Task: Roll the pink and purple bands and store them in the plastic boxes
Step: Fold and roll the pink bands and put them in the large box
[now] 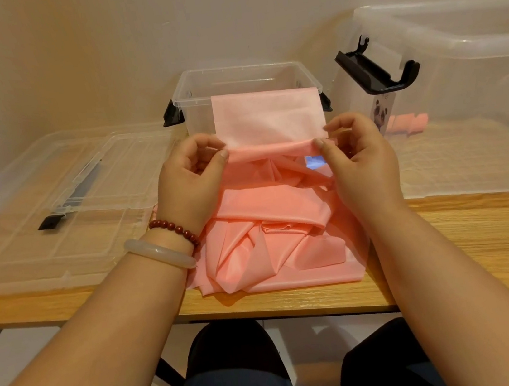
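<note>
Pinching the pink band (273, 200) in their grip, the left hand (193, 185) and right hand (360, 158) are rolling it and should be keeping both ends level.

I see the pink band (269, 217) as a long, thin, glossy strip, most of it crumpled in a loose heap at the near edge of the wooden table (482, 242). Its far end is raised. A flat, paler length stands upright in front of the small clear plastic box (240, 75), bent at a fold that my left hand (193, 185) and right hand (359, 158) pinch at either edge. That box is open, with black latches. A larger clear plastic box (465, 71) stands to its right, with pink pieces (409, 125) showing through its wall.
</note>
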The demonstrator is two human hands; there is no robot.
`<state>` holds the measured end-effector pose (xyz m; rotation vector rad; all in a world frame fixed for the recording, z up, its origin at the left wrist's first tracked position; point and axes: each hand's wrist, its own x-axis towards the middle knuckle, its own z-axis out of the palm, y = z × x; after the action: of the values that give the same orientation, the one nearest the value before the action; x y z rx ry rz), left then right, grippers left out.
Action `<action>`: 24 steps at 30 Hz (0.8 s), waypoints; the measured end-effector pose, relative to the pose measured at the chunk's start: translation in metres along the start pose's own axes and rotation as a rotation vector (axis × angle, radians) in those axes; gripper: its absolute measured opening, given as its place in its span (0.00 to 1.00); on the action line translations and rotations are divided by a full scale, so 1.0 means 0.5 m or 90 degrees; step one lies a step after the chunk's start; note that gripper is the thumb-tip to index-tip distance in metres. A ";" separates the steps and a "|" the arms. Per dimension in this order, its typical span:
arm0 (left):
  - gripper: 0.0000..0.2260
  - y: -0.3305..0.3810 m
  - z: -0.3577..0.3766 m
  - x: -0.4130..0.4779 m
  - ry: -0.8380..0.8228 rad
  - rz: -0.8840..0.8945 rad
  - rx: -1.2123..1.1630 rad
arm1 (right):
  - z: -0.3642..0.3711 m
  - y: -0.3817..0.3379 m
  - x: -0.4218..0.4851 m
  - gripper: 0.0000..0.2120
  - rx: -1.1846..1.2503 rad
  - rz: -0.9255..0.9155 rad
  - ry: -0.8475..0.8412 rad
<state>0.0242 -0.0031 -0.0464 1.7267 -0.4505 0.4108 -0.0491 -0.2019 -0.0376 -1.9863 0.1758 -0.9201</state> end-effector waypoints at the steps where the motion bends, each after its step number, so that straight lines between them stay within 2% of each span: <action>1: 0.07 0.001 0.000 0.000 -0.002 0.001 0.005 | 0.000 -0.001 0.000 0.06 0.001 -0.001 -0.002; 6: 0.09 0.004 -0.004 -0.002 -0.017 -0.024 0.002 | 0.000 0.001 0.002 0.05 -0.003 -0.008 -0.029; 10: 0.07 0.002 -0.003 -0.001 -0.002 -0.017 0.014 | 0.000 0.010 0.004 0.10 -0.031 -0.014 -0.050; 14: 0.04 -0.002 -0.005 0.002 0.019 -0.013 0.026 | 0.001 0.012 0.004 0.08 -0.060 -0.056 -0.038; 19: 0.03 -0.006 -0.003 0.004 0.026 -0.014 0.033 | 0.001 0.012 0.006 0.05 -0.068 -0.054 -0.036; 24: 0.10 -0.003 -0.003 0.004 0.012 -0.014 -0.022 | 0.001 0.008 0.001 0.07 -0.023 -0.003 -0.033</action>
<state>0.0266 -0.0015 -0.0465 1.6915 -0.4226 0.4002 -0.0474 -0.2040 -0.0409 -2.0435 0.1590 -0.8726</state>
